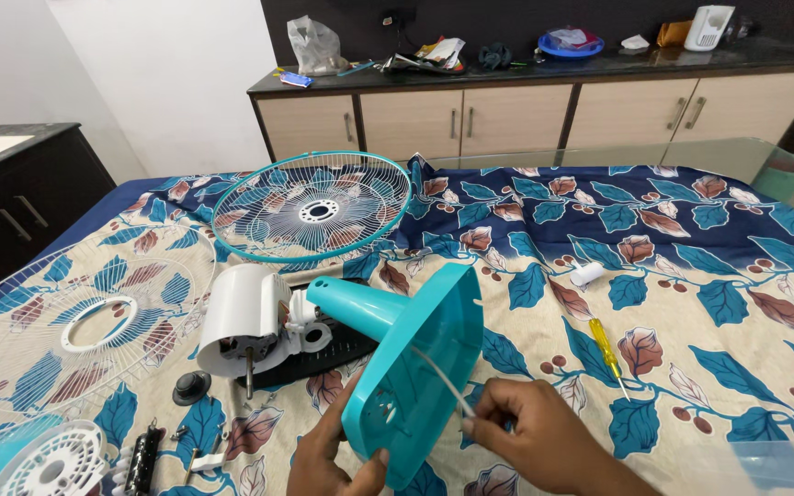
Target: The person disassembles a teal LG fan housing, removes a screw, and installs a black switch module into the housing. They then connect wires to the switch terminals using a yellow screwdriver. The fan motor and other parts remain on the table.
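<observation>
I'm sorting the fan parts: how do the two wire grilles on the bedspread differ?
The far grille has a teal rim; the near-left grille is all white. The far grille has a small solid hub, the near-left one a wide open ring at its centre. The near-left grille runs out of view. Both lie flat on the bedspread.

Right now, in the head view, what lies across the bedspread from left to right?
White wire fan guard → black round knob → white motor housing → teal fan base, held by the left hand and right hand → yellow-handled screwdriver.
</observation>
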